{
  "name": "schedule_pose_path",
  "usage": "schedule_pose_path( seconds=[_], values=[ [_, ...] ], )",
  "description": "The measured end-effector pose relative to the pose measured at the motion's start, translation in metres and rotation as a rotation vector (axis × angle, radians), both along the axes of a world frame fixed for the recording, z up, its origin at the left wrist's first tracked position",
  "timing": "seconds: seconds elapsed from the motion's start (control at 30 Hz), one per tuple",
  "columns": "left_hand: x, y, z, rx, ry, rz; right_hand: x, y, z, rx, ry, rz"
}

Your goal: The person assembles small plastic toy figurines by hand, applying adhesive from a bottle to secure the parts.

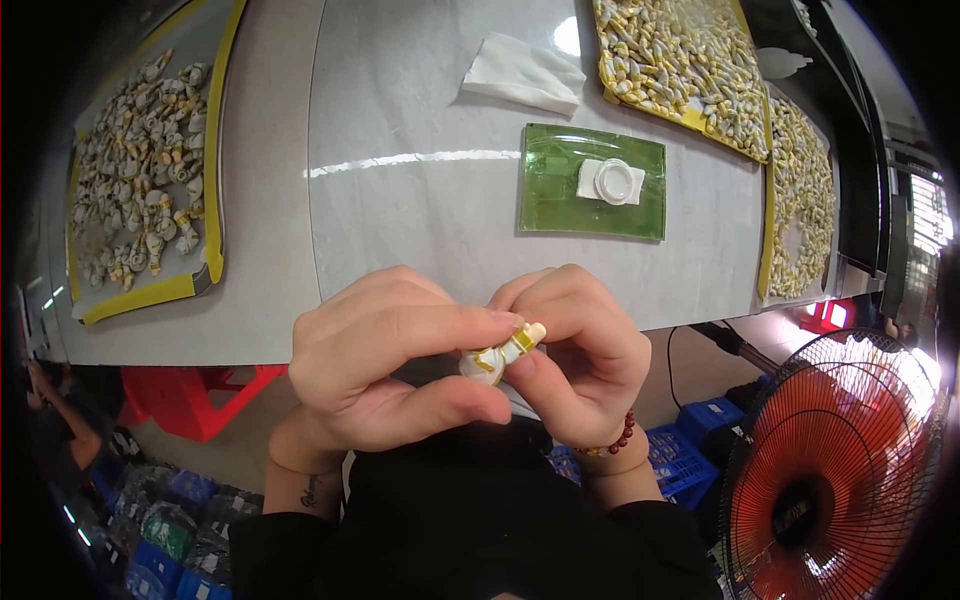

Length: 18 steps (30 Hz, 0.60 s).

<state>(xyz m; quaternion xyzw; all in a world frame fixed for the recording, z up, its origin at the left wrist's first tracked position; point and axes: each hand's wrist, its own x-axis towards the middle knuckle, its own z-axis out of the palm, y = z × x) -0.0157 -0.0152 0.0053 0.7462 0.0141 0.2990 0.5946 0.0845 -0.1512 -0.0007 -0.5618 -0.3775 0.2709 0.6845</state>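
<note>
Close to the table's near edge, my two hands hold a small white figurine (507, 354) with gold-yellow trim and a pale rounded end. My left hand (385, 365) pinches it between thumb and forefinger from the left. From the right, the thumb and fingers of my right hand (585, 350) close on its pale end. The figurine lies tilted, and the fingers cover part of it. Beyond the hands sits a green glass plate (550, 210), carrying a white pad (590, 182) and a small round white dish (619, 182). A folded white cloth (520, 75) lies farther back.
A yellow-edged tray (214, 200) full of similar figurines is at left. Two more trays (690, 118) (768, 230) of small white-and-yellow pieces stand at right. An orange fan (830, 470) is near on the right, with blue crates (685, 465) beside it. A red stool (205, 400) stands below left.
</note>
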Motion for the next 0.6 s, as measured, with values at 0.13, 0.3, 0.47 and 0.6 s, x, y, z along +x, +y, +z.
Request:
schedule_pose_path(
  seconds=[0.13,0.3,0.47,0.6],
  values=[
    [-0.003,0.002,0.004,0.075,0.023,0.042,-0.001,0.0,0.003,-0.05,-0.028,-0.002],
    [-0.019,0.031,0.01,0.374,0.006,0.332,0.017,-0.022,0.007,-0.089,-0.228,-0.092],
    [-0.066,0.12,0.042,1.015,0.52,0.928,0.047,-0.051,0.014,-0.134,-0.336,-0.34],
    [-0.06,0.154,0.039,1.109,0.555,0.78,0.087,-0.054,0.027,-0.276,-0.508,-0.472]
  ],
)
